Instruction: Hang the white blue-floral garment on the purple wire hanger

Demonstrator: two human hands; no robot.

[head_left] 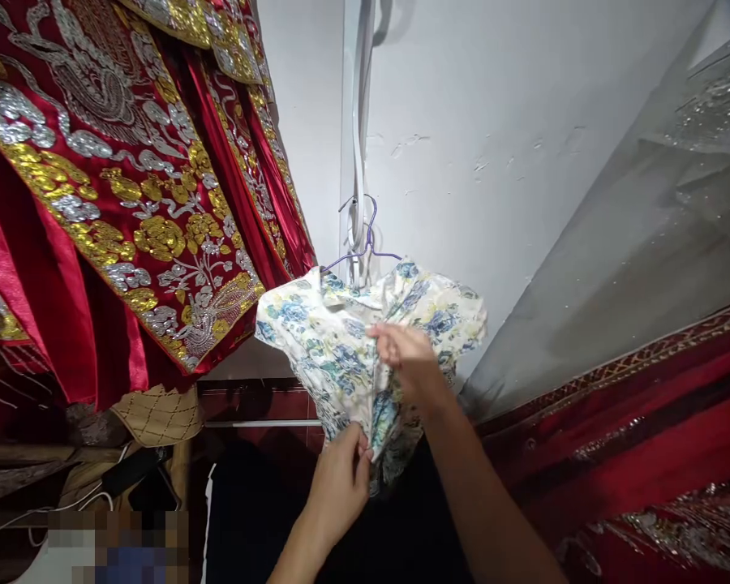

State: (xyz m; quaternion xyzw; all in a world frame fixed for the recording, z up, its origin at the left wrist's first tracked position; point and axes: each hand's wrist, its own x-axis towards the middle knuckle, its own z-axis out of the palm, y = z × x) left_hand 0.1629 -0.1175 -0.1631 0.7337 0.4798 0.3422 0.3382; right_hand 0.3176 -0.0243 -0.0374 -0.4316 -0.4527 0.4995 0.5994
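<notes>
the floral garment (341, 341), white with blue and yellow-green flowers, hangs on a thin purple wire hanger (365, 247) against the white wall (492, 122), at the centre of the view; the hanger's hook sits at 12 o'clock from the cloth, caught on a pale strap or cord that runs up the wall; what holds the strap above is out of frame.

your left hand (341, 478) is at 6 o'clock below the garment, fingers closed in a pinch on the lower front edge of the fabric; your right hand (405, 349) is at 3 o'clock from the garment's middle, fingers narrowed onto the front opening; whether it grips a fastening or only cloth cannot be told, the fingertips being hidden in the folds.

judgement on the step in hand, working the front of the garment on its hanger: keep the left pinch steady and pull gently toward 6 o'clock so the front lies taut; let the right hand work in small moves close to the seam; avoid a sideways tug, since the wire hanger looks light and could swing or slip its hook; keep the shoulders seated evenly on the wire.

surroundings noted: a red robe with gold and silver embroidery (127, 203) hangs at 10 o'clock, its hem just beside the garment's left shoulder; a grey sequinned fabric (645, 243) lies at 3 o'clock; keep the floral cloth apart from both, as beadwork may snag.
</notes>
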